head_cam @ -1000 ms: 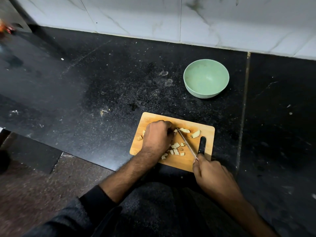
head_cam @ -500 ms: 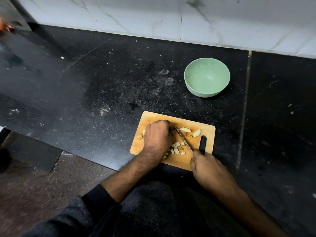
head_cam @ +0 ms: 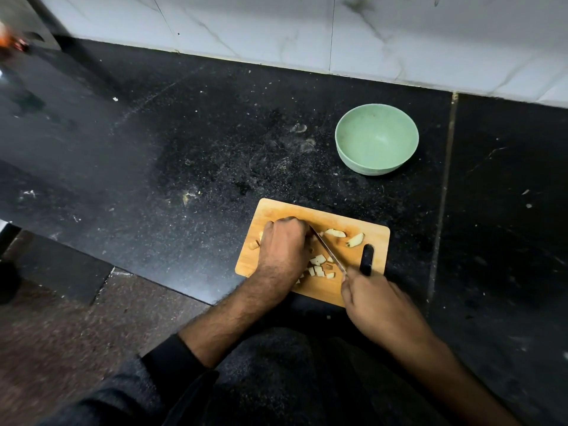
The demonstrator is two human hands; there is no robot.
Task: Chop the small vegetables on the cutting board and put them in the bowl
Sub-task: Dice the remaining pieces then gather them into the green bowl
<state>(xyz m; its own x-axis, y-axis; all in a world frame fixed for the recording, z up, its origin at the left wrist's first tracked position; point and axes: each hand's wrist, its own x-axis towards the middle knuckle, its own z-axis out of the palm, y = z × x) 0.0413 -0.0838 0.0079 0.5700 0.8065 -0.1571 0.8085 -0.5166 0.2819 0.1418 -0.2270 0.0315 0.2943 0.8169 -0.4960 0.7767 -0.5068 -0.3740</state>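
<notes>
**Bamboo board mid-chop, green bowl not yet filled**

Bamboo, pale and rectangular, the cutting board [head_cam: 276,212] lies at the near edge of the black stone counter [head_cam: 184,142]. Closest to the camera, the right hand [head_cam: 376,302] has its fingers clenched round the handle of a knife [head_cam: 327,252], whose thin blade slants up and left across the board. The left hand [head_cam: 284,250] sits knuckles-up on the board, fingers curled down over whatever piece is being cut; that piece is hidden beneath them, so I cannot tell its size or how much of it is left.

Beside the blade, between the two hands, lies a scatter of small diced pieces [head_cam: 318,265]. One stray piece [head_cam: 253,245] rests left of the left hand. Further up the board two larger uncut wedges [head_cam: 355,239] lie just beyond the knife, near the board's dark handle slot [head_cam: 366,259].

Well beyond the board, towards the white marble wall [head_cam: 399,35], stands the green bowl [head_cam: 376,139], with nothing in it.

Judging by this, chopping is partly done: a fair pile is diced, the wedges remain, and the whole transfer to the bowl is yet to start.
</notes>
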